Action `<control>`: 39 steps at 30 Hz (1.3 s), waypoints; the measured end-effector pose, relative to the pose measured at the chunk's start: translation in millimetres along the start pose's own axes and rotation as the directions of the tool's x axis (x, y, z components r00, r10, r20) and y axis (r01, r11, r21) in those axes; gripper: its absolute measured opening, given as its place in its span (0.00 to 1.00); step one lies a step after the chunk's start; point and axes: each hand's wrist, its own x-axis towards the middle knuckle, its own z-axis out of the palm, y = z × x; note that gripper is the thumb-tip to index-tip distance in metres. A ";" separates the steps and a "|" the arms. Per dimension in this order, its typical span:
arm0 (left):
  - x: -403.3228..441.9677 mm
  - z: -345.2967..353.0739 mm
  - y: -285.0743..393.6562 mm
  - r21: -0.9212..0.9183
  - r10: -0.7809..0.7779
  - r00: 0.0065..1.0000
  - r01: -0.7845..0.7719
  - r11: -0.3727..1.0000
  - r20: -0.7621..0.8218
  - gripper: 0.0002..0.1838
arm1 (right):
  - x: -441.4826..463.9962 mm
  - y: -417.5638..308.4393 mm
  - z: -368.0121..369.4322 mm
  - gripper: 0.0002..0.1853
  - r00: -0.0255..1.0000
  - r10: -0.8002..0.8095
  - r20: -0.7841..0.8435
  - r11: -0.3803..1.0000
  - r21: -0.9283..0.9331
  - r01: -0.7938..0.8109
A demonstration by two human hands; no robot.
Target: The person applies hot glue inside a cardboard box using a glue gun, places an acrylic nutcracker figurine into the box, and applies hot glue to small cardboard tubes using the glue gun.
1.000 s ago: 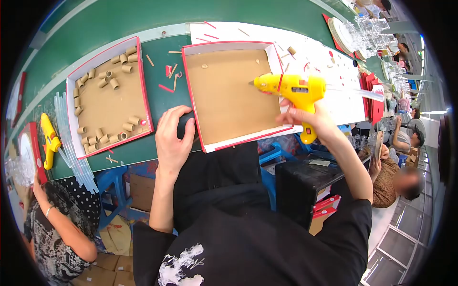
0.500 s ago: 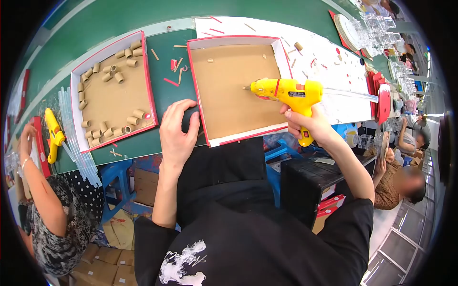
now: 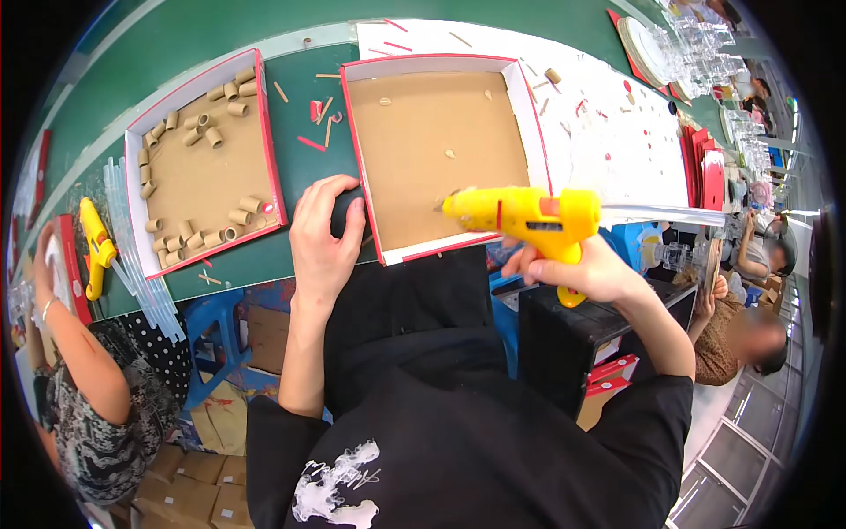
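The right hand's fingers (image 3: 535, 267) hug the yellow glue gun (image 3: 520, 216), right of middle; the left hand (image 3: 324, 234), thumb and fingers apart, is by the shallow box (image 3: 423, 141), top middle. A low, steady tip (image 3: 441, 207) should help.

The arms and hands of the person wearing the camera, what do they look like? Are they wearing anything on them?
The left hand and right hand have no gloves, and no watch or bracelet shows on either wrist. The loose black sleeves are short, ending around the elbows. They belong to a black shirt with a splashy white print.
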 end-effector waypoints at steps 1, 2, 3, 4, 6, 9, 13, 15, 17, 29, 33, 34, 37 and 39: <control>0.3 0.0 0.0 0.004 0.002 1.000 -0.002 1.000 -0.004 0.11 | 1.1 -1.9 7.6 0.21 0.999 0.039 0.006 0.999 0.005 -0.039; 0.6 -0.2 0.3 0.005 0.002 1.000 -0.002 1.000 -0.002 0.11 | 2.7 2.3 11.4 0.21 1.000 0.016 0.014 1.000 0.012 -0.017; 0.9 -0.4 0.8 0.005 0.002 1.000 -0.002 1.000 -0.003 0.11 | 5.1 6.5 14.8 0.20 1.000 -0.007 0.023 1.000 0.018 0.007; 0.9 -0.8 1.3 0.005 0.002 1.000 -0.002 1.000 -0.006 0.11 | 7.3 7.3 19.5 0.19 1.000 0.006 0.026 0.998 0.062 -0.007; 0.7 -1.2 2.3 0.005 -0.001 1.000 0.001 1.000 -0.006 0.11 | 12.3 11.3 20.5 0.19 0.999 0.030 0.035 0.999 0.032 -0.031; 0.7 -1.5 0.5 0.007 0.007 1.000 -0.007 1.000 -0.013 0.11 | 16.7 14.4 20.4 0.19 0.997 0.074 0.030 0.997 -0.011 -0.074; 0.6 -1.5 0.5 0.002 0.011 1.000 -0.011 1.000 -0.010 0.11 | 17.5 16.1 24.4 0.18 0.997 0.070 -0.018 0.998 0.008 -0.070; 0.9 -0.8 0.7 -0.001 0.013 1.000 -0.013 1.000 -0.008 0.11 | 16.1 16.6 24.4 0.18 0.998 0.066 -0.021 0.998 0.011 -0.066; 0.8 -1.1 1.6 0.011 0.013 1.000 -0.013 1.000 -0.012 0.11 | 14.7 16.6 24.6 0.18 0.998 0.064 -0.023 0.998 0.017 -0.064; 1.1 -0.7 0.0 0.007 0.031 0.999 -0.030 1.000 -0.010 0.10 | -15.6 -2.8 -1.4 0.21 0.994 0.024 -0.106 0.987 -0.153 -0.040; 1.3 -0.1 1.4 0.003 -0.002 1.000 0.002 1.000 -0.009 0.10 | -31.2 -7.4 -11.3 0.19 0.956 0.160 -0.245 0.969 -0.146 -0.199; 1.0 -0.1 1.1 0.000 -0.006 1.000 0.006 1.000 -0.009 0.11 | -33.9 -5.9 -15.2 0.19 0.954 0.163 -0.251 0.967 -0.151 -0.205; 0.7 0.0 1.8 0.006 -0.003 1.000 0.003 1.000 -0.012 0.11 | -38.2 -2.1 -25.7 0.17 0.927 0.202 -0.317 0.945 -0.186 -0.270; 0.6 -0.8 1.5 0.011 -0.002 1.000 0.002 1.000 -0.011 0.11 | -40.7 -1.1 -30.9 0.15 0.918 0.219 -0.331 0.949 -0.145 -0.278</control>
